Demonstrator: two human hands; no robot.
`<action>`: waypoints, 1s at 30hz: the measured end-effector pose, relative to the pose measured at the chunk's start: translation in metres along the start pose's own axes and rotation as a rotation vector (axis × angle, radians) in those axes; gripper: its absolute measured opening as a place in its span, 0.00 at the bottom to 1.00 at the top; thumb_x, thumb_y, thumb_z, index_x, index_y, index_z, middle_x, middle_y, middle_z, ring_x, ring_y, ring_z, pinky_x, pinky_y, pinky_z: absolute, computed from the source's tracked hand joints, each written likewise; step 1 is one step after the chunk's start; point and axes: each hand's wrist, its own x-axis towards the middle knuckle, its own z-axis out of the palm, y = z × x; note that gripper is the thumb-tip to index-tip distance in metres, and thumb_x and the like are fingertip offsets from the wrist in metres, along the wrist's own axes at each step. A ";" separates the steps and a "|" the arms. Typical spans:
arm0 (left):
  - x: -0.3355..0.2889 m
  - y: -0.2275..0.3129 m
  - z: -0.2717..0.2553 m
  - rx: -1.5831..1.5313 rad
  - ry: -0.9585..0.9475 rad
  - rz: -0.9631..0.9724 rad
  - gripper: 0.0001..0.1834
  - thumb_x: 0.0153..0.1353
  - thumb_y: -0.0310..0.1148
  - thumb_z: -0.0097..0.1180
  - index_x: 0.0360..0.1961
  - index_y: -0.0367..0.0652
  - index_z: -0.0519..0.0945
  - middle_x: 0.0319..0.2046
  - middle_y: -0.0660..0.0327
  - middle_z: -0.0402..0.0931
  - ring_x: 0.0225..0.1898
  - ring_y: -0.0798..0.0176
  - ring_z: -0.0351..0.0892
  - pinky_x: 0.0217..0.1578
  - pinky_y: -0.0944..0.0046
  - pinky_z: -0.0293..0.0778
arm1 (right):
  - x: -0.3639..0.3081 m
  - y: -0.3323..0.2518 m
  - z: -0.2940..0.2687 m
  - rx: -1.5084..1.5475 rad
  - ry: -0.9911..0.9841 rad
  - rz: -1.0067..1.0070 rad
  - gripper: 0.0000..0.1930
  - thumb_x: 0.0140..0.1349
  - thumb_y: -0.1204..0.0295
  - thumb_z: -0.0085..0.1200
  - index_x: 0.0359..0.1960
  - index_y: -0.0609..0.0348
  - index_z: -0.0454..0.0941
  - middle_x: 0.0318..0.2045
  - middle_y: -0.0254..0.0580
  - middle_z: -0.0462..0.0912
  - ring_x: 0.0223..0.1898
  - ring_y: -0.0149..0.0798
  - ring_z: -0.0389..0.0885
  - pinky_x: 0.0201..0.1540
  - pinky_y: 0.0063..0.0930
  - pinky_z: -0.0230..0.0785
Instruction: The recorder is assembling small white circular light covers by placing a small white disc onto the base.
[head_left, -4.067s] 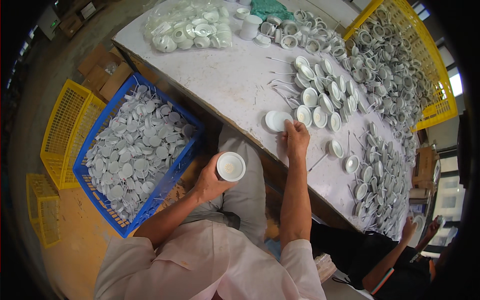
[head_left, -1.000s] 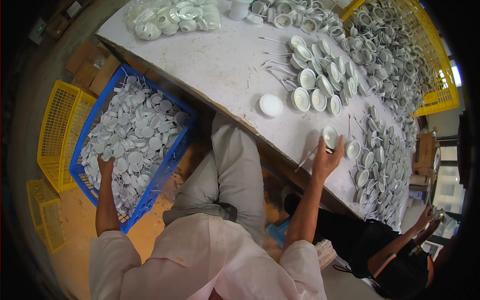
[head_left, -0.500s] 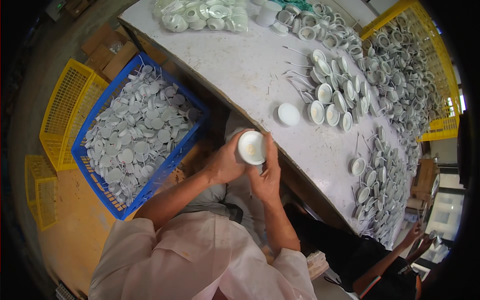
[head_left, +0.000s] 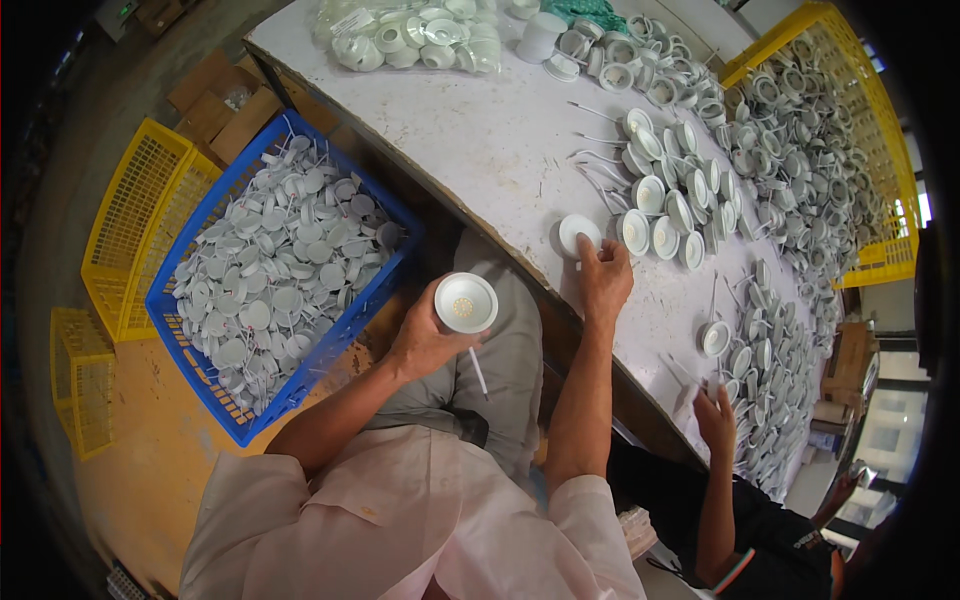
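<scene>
My left hand point(head_left: 425, 332) is closed around a white round LED downlight point(head_left: 466, 303), held above my lap. Its open face is tipped up, showing a ring of yellowish LED dots in the cup, and a white cable hangs below it. At the table edge, my right hand point(head_left: 606, 282) has its fingertips on a white round cover point(head_left: 576, 234), one finger over its rim and the thumb side partly hidden. Just beyond that hand stands a group of white downlights point(head_left: 664, 238) on edge, cables pointing left.
A blue basket point(head_left: 168, 300) full of white downlights stands left, near yellow crates point(head_left: 125, 230). More downlights point(head_left: 765, 360) cover the white table's point(head_left: 470, 130) right side, beside a yellow basket point(head_left: 880, 110). A clear bag of white rings point(head_left: 410, 38) lies far. A co-worker's hand point(head_left: 714, 415) reaches in.
My right hand has left the downlight and moved right to the cover on the table. My left hand has shifted slightly left with the downlight. A co-worker's hand has come to the table.
</scene>
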 end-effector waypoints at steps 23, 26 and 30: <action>0.030 0.005 0.017 0.311 0.020 0.123 0.41 0.43 0.28 0.71 0.60 0.40 0.65 0.50 0.57 0.74 0.53 0.64 0.73 0.54 0.64 0.69 | -0.092 0.006 -0.019 1.062 -0.522 0.318 0.06 0.65 0.71 0.53 0.35 0.61 0.77 0.24 0.34 0.78 0.20 0.23 0.71 0.23 0.17 0.64; 0.030 -0.001 0.015 0.329 -0.015 0.141 0.41 0.44 0.28 0.70 0.60 0.41 0.64 0.50 0.57 0.74 0.53 0.64 0.73 0.54 0.64 0.69 | -0.105 0.000 -0.010 0.913 -0.553 0.270 0.05 0.62 0.73 0.57 0.35 0.61 0.77 0.25 0.29 0.78 0.23 0.19 0.70 0.25 0.13 0.62; 0.026 0.004 0.017 0.414 -0.055 0.107 0.44 0.45 0.24 0.69 0.64 0.42 0.61 0.53 0.58 0.71 0.55 0.65 0.71 0.56 0.63 0.68 | -0.110 -0.003 -0.003 0.868 -0.510 0.247 0.06 0.60 0.74 0.59 0.35 0.62 0.76 0.26 0.29 0.77 0.25 0.18 0.70 0.27 0.12 0.62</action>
